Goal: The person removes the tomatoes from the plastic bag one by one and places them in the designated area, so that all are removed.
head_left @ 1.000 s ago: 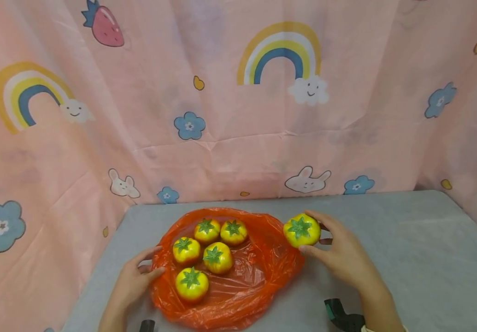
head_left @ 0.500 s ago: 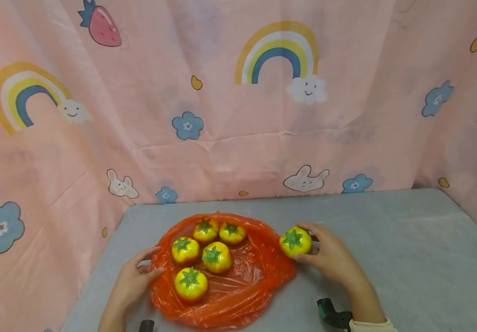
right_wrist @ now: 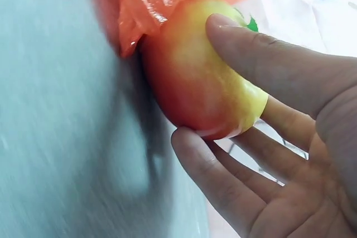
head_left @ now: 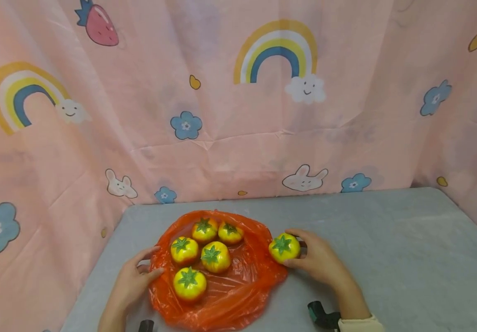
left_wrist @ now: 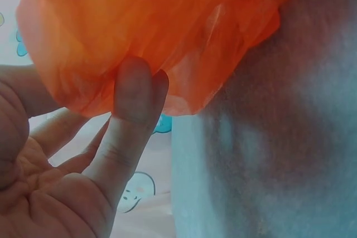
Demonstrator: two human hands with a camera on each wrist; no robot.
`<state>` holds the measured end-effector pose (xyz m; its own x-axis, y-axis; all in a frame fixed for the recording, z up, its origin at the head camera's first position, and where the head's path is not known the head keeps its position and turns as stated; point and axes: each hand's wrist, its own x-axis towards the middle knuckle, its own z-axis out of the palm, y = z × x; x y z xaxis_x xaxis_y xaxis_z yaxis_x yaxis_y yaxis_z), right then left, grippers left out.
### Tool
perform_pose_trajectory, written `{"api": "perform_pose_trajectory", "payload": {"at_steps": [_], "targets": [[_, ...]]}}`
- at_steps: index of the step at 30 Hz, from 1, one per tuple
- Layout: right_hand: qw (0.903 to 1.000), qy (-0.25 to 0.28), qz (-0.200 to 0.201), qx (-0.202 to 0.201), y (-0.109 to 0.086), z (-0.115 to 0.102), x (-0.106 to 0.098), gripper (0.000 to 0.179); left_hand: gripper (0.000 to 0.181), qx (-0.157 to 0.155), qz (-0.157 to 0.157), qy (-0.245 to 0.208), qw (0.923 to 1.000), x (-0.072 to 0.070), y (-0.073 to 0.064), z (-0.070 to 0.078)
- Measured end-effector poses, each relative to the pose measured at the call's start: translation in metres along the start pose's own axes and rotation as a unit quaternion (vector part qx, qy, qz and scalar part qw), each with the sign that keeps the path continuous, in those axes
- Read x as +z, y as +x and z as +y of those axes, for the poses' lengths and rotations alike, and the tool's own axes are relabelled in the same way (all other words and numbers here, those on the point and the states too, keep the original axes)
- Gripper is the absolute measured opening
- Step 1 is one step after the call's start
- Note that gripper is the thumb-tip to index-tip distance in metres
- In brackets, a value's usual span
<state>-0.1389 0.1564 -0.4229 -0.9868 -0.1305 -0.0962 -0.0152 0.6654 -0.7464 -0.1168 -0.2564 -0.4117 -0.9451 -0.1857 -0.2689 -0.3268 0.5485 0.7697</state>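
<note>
A red plastic bag (head_left: 238,295) lies spread wide on the table, with several yellow-and-red toy tomatoes (head_left: 215,257) with green star-shaped tops inside it. My left hand (head_left: 132,276) holds the bag's left edge, thumb in front and fingers behind. In the left wrist view, the thumb (left_wrist: 131,93) presses the thin, crumpled plastic (left_wrist: 167,26). One more tomato (head_left: 285,249) is in my right hand (head_left: 319,258), just at the bag's right edge. The right wrist view shows this tomato (right_wrist: 201,76) between thumb and fingers, its red underside facing the table and the bag overlapping behind it.
The grey table (head_left: 408,258) extends to the right of the bag. Behind it hangs a pink printed curtain (head_left: 230,161). Dark wrist-worn devices (head_left: 323,316) show near both forearms at the bottom of the head view.
My right hand has moved left and a little nearer to me with the tomato. The bag's right side has been pushed inward. My left hand has stayed at the bag's edge.
</note>
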Motion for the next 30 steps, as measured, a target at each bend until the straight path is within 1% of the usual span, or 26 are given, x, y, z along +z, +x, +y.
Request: {"api": "perform_pose_trajectory", "payload": {"at_steps": [5,9,14,21,24,30], "targets": [[0.9999,0.013,-0.008,0.002,0.003,-0.009,0.01,0.071,0.059,-0.006,-0.002,-0.004,1.0,0.0,-0.001,0.001],[0.9993,0.027,-0.009,0.023,0.004,-0.007,0.011,0.072,0.058,-0.003,-0.004,0.0,1.0,0.0,-0.001,0.001],[0.998,0.049,0.002,0.04,0.003,0.003,0.001,0.074,0.059,-0.006,-0.005,0.0,1.0,-0.001,0.0,0.0],[0.9972,0.066,0.022,0.028,0.0,0.014,-0.017,0.078,0.06,-0.002,-0.004,0.014,0.9999,-0.002,0.001,-0.001],[0.9967,0.064,0.034,0.035,-0.002,0.018,-0.023,0.079,0.06,-0.002,-0.003,0.013,0.9999,-0.001,0.001,-0.002],[0.9966,0.038,0.057,0.046,-0.004,0.028,-0.029,0.079,0.061,-0.003,-0.002,0.014,0.9999,-0.001,0.002,-0.003]]}}
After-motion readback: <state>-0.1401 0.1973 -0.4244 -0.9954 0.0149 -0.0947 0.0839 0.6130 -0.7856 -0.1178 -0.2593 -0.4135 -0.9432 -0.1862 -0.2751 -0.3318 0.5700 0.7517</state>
